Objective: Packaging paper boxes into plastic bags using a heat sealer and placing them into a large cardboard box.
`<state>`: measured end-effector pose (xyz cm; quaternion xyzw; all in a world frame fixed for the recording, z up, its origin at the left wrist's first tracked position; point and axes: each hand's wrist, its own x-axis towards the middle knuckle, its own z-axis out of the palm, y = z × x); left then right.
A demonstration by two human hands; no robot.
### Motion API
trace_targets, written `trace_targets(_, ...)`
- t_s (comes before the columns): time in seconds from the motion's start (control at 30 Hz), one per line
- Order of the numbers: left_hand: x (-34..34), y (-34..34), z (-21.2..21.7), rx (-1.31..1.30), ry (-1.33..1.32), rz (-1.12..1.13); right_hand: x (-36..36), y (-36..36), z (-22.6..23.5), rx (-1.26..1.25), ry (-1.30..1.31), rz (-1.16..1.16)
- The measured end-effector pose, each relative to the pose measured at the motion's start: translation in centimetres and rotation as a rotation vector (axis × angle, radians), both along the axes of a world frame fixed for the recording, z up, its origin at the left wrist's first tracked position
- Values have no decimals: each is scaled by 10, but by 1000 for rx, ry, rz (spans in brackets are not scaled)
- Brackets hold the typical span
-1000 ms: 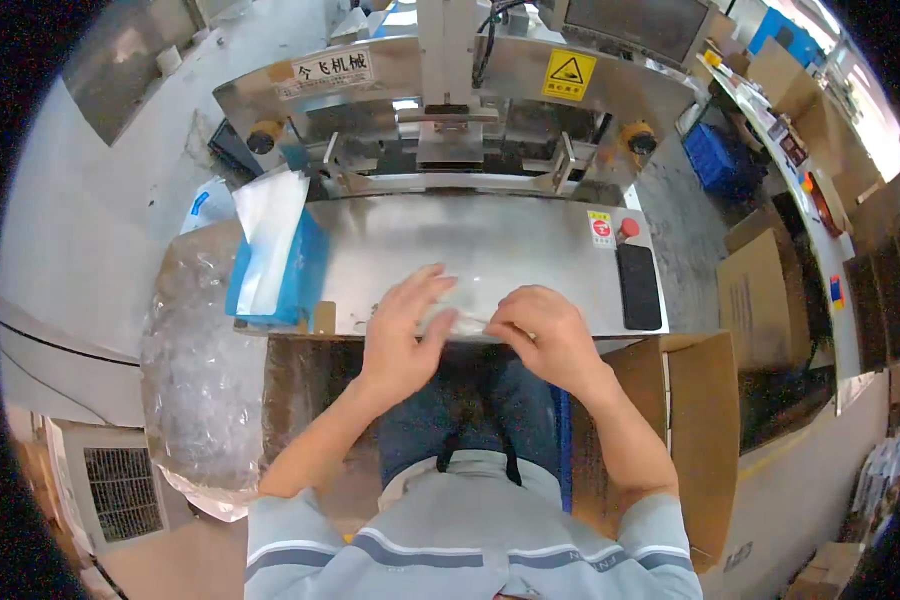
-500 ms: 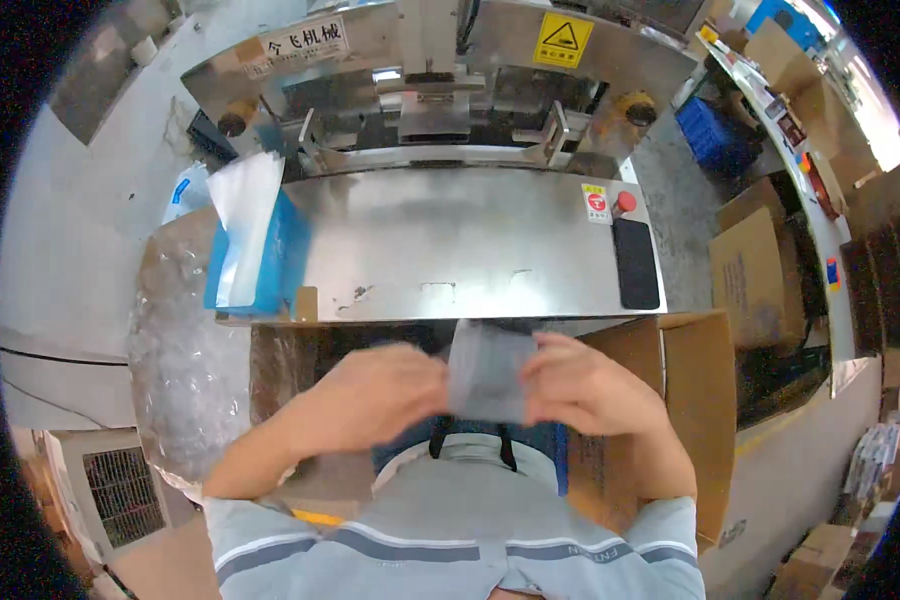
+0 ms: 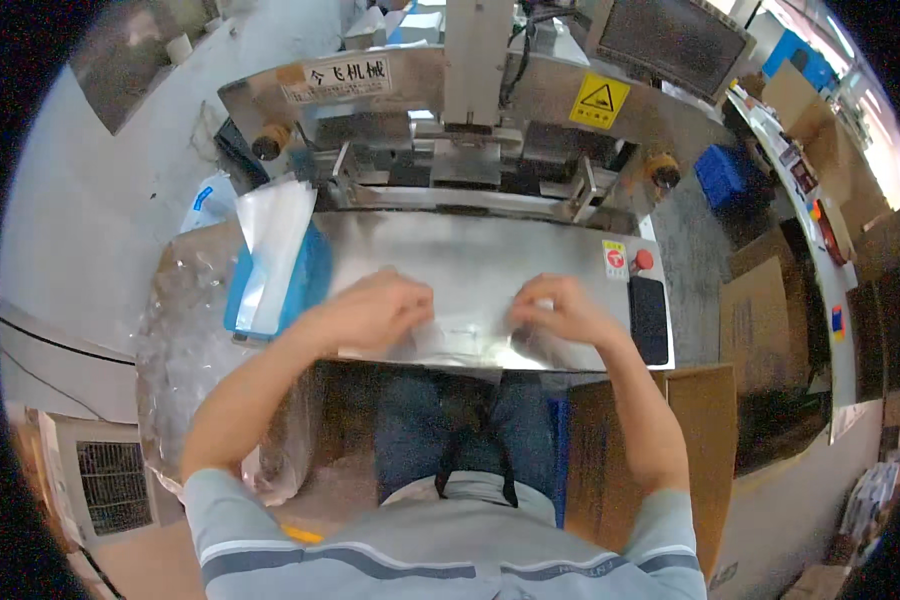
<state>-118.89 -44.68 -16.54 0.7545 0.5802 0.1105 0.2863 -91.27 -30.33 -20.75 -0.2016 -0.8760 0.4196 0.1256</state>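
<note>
The table top (image 3: 460,265) is smooth, shiny metal. The thin sheets (image 3: 273,240) look like slick plastic. The big box (image 3: 705,430) is dull cardboard. The shirt (image 3: 410,545) is matt cloth.

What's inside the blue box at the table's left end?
Translucent white plastic sheets lie in the blue box, sticking out past its far edge. Anything beneath them is covered and can't be seen.

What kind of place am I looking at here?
Probably a small factory or packing workshop. The steel machine bears a yellow warning sign, there's a red button within the person's reach, and a large cardboard box stands beside them.
</note>
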Motion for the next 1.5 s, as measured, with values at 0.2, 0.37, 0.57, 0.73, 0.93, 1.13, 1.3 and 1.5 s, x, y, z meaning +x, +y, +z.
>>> trace_targets(0.2,-72,127,-53,-22,-5,92,-65,99,-33,-64,2,-65)
trace_targets(0.37,-91,203,-45,-231,-277,391,-96,160,-37,169,-119,-177)
trace_targets(0.57,-119,249,-86,83,-298,224,-128,189,-33,360,-112,-332)
trace_targets(0.73,-83,217,-109,585,265,448,-146,110,-26,617,-160,-229)
trace_targets(0.93,63,34,-117,527,234,490,-139,102,-34,738,-157,-237)
trace_targets(1.13,78,7,-121,576,156,538,-140,108,-40,728,-126,-218)
trace_targets(1.3,77,5,-122,613,139,545,-142,105,-39,730,-160,-206)
trace_targets(1.5,79,2,-122,587,182,545,-143,102,-22,747,-172,-210)
